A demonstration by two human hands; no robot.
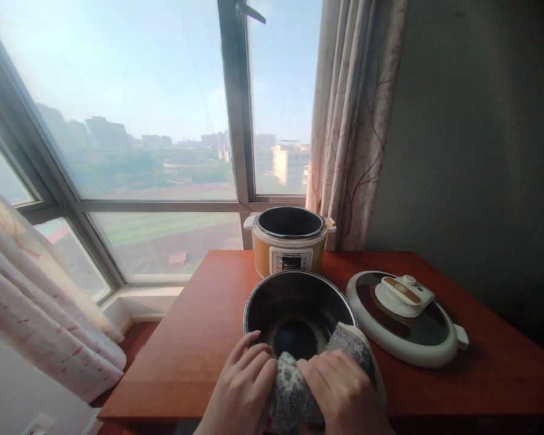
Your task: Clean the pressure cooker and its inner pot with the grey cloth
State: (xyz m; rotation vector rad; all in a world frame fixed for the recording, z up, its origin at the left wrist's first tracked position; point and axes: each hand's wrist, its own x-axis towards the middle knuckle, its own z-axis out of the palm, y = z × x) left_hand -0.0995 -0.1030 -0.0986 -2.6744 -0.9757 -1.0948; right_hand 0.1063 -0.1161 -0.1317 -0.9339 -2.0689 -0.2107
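Note:
A dark metal inner pot (294, 305) sits on the red-brown wooden table (199, 338), close to its near edge. My left hand (243, 386) rests on the pot's near rim, fingers curled against a grey speckled cloth (294, 386). My right hand (344, 389) presses that cloth against the pot's near right rim and wall. The cloth drapes over the rim and into the pot. Behind the pot stands the yellow-and-white cooker body (290, 241), its cavity uncovered.
The cooker's white lid (405, 317) with a brown top lies flat on the table at the right. A patterned curtain (351, 121) hangs behind the cooker, another curtain (40, 302) at the left. A large window (140, 121) fills the back; a grey wall (471, 151) is at the right.

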